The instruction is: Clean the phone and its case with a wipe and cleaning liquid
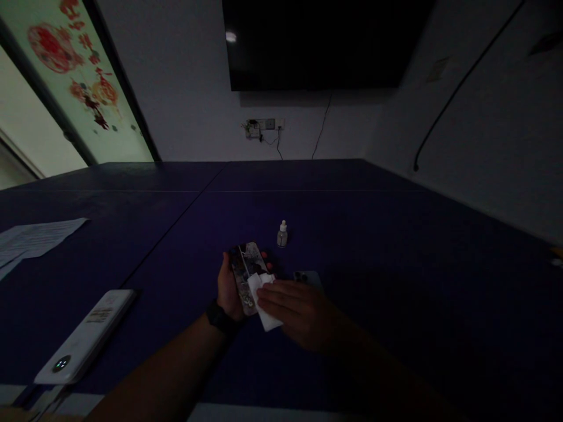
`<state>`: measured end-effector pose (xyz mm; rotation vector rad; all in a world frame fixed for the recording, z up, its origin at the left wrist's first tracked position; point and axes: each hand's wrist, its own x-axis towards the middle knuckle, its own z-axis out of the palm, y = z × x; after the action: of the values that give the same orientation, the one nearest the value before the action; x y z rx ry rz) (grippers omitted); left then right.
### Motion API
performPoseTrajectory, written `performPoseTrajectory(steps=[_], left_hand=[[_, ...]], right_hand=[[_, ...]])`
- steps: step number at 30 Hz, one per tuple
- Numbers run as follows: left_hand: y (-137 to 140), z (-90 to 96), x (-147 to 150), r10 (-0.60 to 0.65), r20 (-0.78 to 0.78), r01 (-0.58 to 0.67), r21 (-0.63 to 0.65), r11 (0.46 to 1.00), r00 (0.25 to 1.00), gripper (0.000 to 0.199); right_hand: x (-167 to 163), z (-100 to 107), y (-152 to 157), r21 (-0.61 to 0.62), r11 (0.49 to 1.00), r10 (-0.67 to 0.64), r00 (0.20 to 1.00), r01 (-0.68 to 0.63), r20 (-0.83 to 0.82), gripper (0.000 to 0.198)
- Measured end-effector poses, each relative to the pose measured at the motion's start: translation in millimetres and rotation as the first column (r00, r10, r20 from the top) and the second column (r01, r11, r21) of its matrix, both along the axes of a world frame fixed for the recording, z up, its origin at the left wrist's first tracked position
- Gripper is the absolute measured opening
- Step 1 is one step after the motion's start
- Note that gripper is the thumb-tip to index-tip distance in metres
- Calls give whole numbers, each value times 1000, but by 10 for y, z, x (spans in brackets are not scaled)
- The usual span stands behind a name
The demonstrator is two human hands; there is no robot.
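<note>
Glossy ph. scrn (248, 265), matt ppr-like wipe (266, 319)

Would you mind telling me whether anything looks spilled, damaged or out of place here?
Nothing looks spilled; the bottle stands upright. The phone in the left hand shows odd pale mottling, but I can't tell damage from reflections.

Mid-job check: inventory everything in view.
Phone: 1, dark, centre.
Cloth: 1, white, against phone.
Bottle: 1, clear, white-capped, beyond phone.
Second phone: 1, greyish blue, right of centre.
Power bank: 1, white, near left.
Cables: several, mostly pale, bottom left.
Papers: count unclear, white, far left.
Table: 1, dark blue, centre.
Walls: 2, grey, back and right.
Screen: 1, black, top.
Sockets: several, pale, below screen.
Thin cords: 2, dark, below screen.
Wall cable: 1, black, upper right.
Unclear item: 1, yellowish, right edge.
Glass panel: 1, greenish, red decorations, upper left.
Watch: 1, black, left wrist.
Left hand: 1, holding phone.
Right hand: 1, holding cloth.
</note>
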<state>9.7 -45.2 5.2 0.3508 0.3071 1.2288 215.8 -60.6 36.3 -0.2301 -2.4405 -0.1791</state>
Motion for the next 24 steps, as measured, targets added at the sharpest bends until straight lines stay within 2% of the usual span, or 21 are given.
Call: performPoseTrajectory(steps=[2,6,8,12,13,16,18,20,22,24], left_hand=[[8,7,1,21,2,-21,-13,1000,1000,66],[11,25,35,-81,-31,79,-62,995,996,81],[-2,29,56,-109,-39,106,-70,992,993,81],[-25,37,81,-21,-34,20,-56,998,999,71],[-25,42,86,5,-35,-7,-55,998,999,69],[-16,70,120,24,-63,-27,-57,998,998,67],[-24,91,159,41,-93,-44,-27,999,995,65],[-60,105,201,73,-119,-68,46,997,990,63],[-126,106,231,94,-150,-72,146,987,984,66],[-201,90,241,119,-193,-70,245,967,974,72]], right_hand=[[1,-39,46,-37,999,-29,999,30,22,40],[-21,-120,62,-92,980,-176,984,175,-5,45],[-52,-125,18,-125,979,-162,987,163,22,44],[-41,-79,-34,-187,982,-8,997,21,71,40],[-26,-73,-24,-190,981,-14,998,24,58,39],[-16,-109,33,-203,969,-153,988,144,-28,39],[-40,-169,65,-288,936,-240,965,202,-103,39],[-47,-232,94,-450,868,-329,922,211,-203,38],[8,-279,137,-597,776,-460,830,203,-315,41],[123,-295,195,-643,739,-545,740,203,-394,46]])
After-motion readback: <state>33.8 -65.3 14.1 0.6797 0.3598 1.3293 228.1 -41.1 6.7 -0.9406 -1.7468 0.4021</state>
